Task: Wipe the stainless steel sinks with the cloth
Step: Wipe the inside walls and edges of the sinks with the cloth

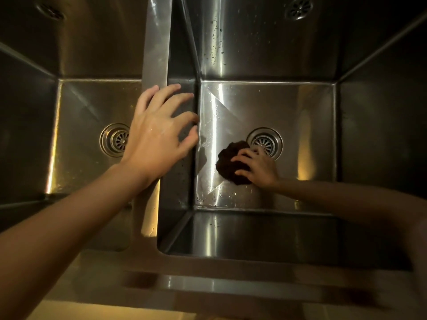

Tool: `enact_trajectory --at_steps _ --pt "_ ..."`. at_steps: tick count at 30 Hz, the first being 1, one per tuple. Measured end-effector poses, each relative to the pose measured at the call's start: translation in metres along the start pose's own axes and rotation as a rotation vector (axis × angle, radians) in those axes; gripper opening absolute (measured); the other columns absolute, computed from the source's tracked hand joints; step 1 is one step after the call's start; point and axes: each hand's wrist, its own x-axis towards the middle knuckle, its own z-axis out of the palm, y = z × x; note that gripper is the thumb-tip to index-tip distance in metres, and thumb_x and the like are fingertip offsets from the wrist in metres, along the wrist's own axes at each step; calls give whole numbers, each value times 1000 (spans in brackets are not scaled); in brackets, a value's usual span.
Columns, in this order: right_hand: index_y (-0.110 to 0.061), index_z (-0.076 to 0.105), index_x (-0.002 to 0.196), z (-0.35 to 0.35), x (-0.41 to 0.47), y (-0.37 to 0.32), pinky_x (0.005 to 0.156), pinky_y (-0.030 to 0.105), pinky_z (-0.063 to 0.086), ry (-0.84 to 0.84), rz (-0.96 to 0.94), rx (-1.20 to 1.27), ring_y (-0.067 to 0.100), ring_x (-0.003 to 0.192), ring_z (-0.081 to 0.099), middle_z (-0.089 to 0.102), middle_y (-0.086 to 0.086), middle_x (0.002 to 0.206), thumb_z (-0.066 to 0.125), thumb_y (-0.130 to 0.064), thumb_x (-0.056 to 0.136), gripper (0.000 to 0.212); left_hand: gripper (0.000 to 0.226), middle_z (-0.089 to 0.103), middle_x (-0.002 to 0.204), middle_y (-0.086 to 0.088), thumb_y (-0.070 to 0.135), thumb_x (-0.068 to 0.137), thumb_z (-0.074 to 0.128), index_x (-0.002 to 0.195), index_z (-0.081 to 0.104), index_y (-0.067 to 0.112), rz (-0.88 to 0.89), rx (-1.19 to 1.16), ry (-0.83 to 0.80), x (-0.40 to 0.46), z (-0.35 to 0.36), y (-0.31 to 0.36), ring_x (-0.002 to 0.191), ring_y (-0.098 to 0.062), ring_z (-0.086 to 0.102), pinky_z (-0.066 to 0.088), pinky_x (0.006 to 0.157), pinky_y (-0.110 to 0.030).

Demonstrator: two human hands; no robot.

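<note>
Right hand [258, 168] pressed the bunched cloth [231, 163] on the wet sink [300, 107] floor; soft, probably damp, best gripped from above. Left hand [157, 132] spread, braced on the divider [157, 54].

Dim warm light, steel glare, blurred wide-angle edges

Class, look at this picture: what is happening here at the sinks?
A person is wiping a double stainless steel sink. The right hand presses a dark cloth onto the floor of the right basin, just beside its drain. The left hand rests, fingers spread, on the divider between the basins. Water droplets show on the right basin.
</note>
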Motion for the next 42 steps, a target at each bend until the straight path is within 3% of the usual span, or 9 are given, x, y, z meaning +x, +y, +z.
enact_trajectory --at_steps 3,11,18,22,27,30,36,39,42 --pt "-37 59 124 20 -15 -15 92 41 44 -43 -7 35 27 123 39 53 -11 131 63 -44 84 41 34 57 134 -7 34 93 47 103 73 15 0 10 -1 0 0 0 136 -25 38 16 115 -42" --pt "-34 62 118 60 6 -83 69 32 52 -13 -168 73 25 119 44 57 -11 123 69 -41 78 41 31 60 130 -7 32 92 48 98 74 16 2 -1 34 -1 3 1 133 -26 42 18 114 -41" --pt "-38 60 120 38 16 -40 83 40 52 -1 -129 82 24 118 42 54 -12 124 67 -41 80 40 29 60 130 -7 32 91 50 98 73 16 16 2 45 -1 4 -1 132 -26 43 20 114 -44" --pt "-36 61 120 32 3 -19 90 45 47 -79 -118 89 24 120 41 54 -9 127 67 -42 81 40 29 59 130 -8 32 92 49 99 73 16 25 10 31 -1 3 -1 133 -27 42 17 114 -42" --pt "-29 65 118 42 -14 -30 84 45 50 -30 -211 47 32 116 47 60 -4 123 66 -39 83 36 27 59 130 -9 30 91 51 98 73 15 21 8 27 0 2 0 132 -28 43 19 114 -42" --pt "-28 66 115 53 -10 -52 81 41 53 -43 -372 48 31 109 53 62 -3 117 68 -37 81 35 28 60 130 -8 30 91 51 97 73 15 18 13 22 0 1 0 132 -27 44 20 113 -43" --pt "-30 62 118 68 0 -81 58 36 57 -86 -427 27 28 115 50 59 -4 119 65 -42 82 38 29 60 130 -8 31 92 49 96 74 16 8 4 14 0 0 1 133 -26 43 21 114 -43" --pt "-30 64 120 64 4 -75 65 36 57 -33 -426 42 27 117 47 58 -4 122 62 -38 86 35 29 60 130 -7 31 92 49 96 74 16 1 -2 17 0 0 1 133 -25 43 20 114 -42" --pt "-24 70 114 45 28 -61 83 40 53 74 -319 113 33 110 53 63 2 116 69 -31 83 31 29 60 130 -7 31 91 49 95 74 15 -4 -6 14 -1 -1 2 132 -25 43 18 114 -41"
